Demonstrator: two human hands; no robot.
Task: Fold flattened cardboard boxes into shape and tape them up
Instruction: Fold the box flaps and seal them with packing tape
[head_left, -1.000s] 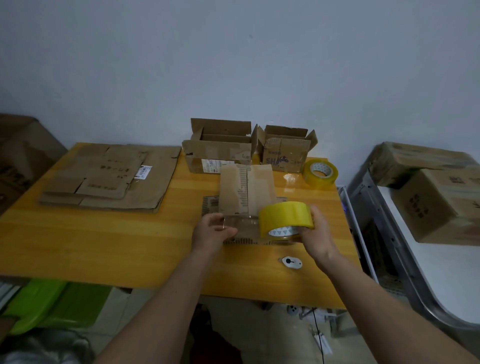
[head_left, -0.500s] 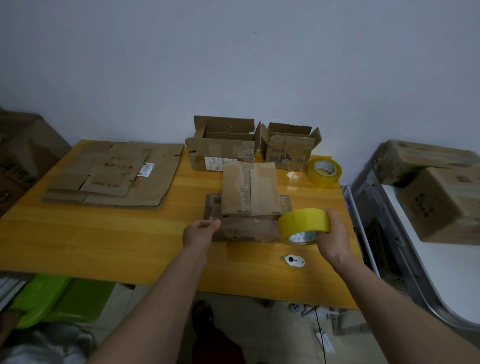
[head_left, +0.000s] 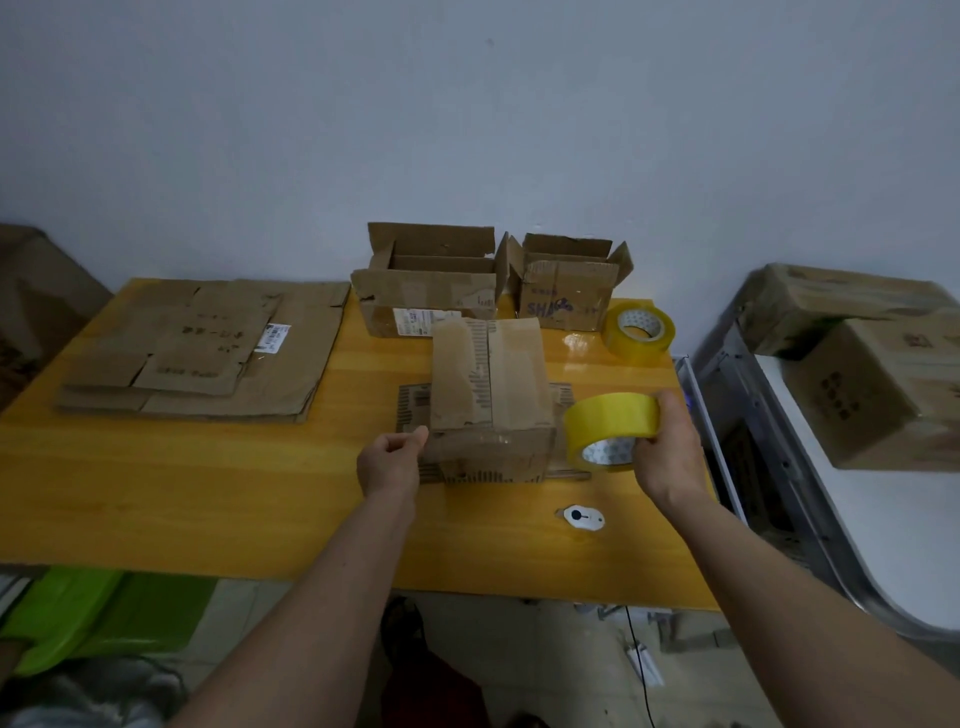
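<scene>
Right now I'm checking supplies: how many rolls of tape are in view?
2. One yellow roll is gripped in the right hand beside the box; a second roll lies on the table's far right. More could be hidden inside boxes.

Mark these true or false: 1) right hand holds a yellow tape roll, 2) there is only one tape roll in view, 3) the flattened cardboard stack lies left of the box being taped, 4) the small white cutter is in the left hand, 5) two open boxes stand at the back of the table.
1) True: the right hand grips the yellow tape roll.
2) False: a second yellow tape roll lies on the orange wooden table.
3) True: the flattened cardboard stack lies left of the brown cardboard box.
4) False: the small white cutter lies on the table; the left hand is at the box's corner.
5) True: two open cardboard boxes stand there.
</scene>
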